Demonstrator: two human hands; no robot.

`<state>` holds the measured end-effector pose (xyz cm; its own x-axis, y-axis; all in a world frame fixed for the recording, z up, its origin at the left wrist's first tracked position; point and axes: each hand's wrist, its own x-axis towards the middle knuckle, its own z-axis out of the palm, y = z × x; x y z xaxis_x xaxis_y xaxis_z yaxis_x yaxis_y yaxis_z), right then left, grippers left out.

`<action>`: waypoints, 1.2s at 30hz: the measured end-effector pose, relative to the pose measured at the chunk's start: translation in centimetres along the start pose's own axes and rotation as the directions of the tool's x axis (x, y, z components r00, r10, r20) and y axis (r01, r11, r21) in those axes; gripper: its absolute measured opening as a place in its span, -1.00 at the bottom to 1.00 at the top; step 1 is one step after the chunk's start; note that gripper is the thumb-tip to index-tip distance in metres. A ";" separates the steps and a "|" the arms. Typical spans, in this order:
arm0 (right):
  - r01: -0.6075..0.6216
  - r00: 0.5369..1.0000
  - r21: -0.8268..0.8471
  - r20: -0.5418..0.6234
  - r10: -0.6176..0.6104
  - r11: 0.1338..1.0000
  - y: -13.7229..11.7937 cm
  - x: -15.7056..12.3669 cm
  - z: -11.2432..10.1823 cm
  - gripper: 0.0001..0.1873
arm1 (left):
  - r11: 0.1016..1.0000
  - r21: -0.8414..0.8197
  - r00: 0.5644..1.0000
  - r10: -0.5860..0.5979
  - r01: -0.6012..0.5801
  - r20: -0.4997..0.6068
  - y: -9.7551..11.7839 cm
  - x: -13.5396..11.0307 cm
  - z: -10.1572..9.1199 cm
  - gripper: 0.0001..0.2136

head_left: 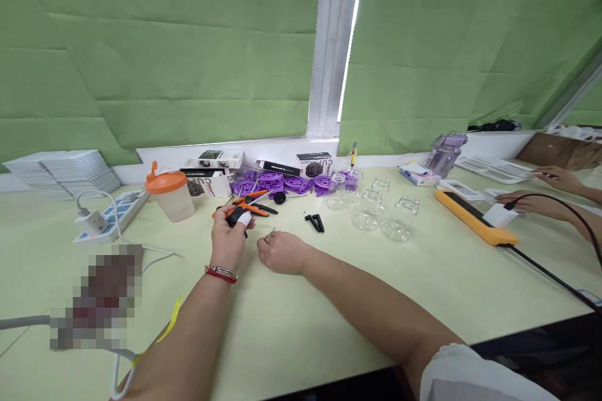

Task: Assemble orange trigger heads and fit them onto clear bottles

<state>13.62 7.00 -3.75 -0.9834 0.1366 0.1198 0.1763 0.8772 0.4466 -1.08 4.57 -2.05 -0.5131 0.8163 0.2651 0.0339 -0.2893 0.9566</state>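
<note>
Landmark: the orange-lidded shaker cup (174, 202), standing on the desk (291, 326). Left hand (227, 239), right of the cup: grip grasping a black piece (234, 215). Right hand (283, 252), farther right of the cup: fingers curled; cannot tell whether its grip holds anything. Progress, as judged: work on the black piece is under way, unfinished. 2 slim black parts (314, 222), well right of the cup, lie loose. Purple plastic parts (273, 182), right of the cup, are piled together. Completed quantity cannot be determined.
</note>
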 end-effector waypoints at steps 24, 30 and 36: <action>0.006 1.000 0.066 0.030 -0.008 0.998 0.1 0.2 -1.2 -0.82 | 1.000 0.004 1.000 -0.009 0.009 0.020 -0.7 0.1 -0.1 -0.65; 0.027 1.000 0.037 0.006 -0.028 0.999 0.0 0.1 -1.2 -0.79 | 1.000 -0.003 0.999 -0.024 0.024 0.026 -0.5 0.0 0.0 -0.65; 0.017 1.000 0.032 -0.005 -0.017 0.999 0.0 0.1 -0.9 -0.79 | 1.000 -0.001 0.999 -0.025 0.025 0.022 -0.5 0.0 0.0 -0.64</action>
<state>13.62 6.59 -2.91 -0.9859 0.1194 0.1168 0.1580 0.8937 0.4198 -1.10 4.74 -2.50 -0.4952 0.8338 0.2440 0.0206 -0.2694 0.9628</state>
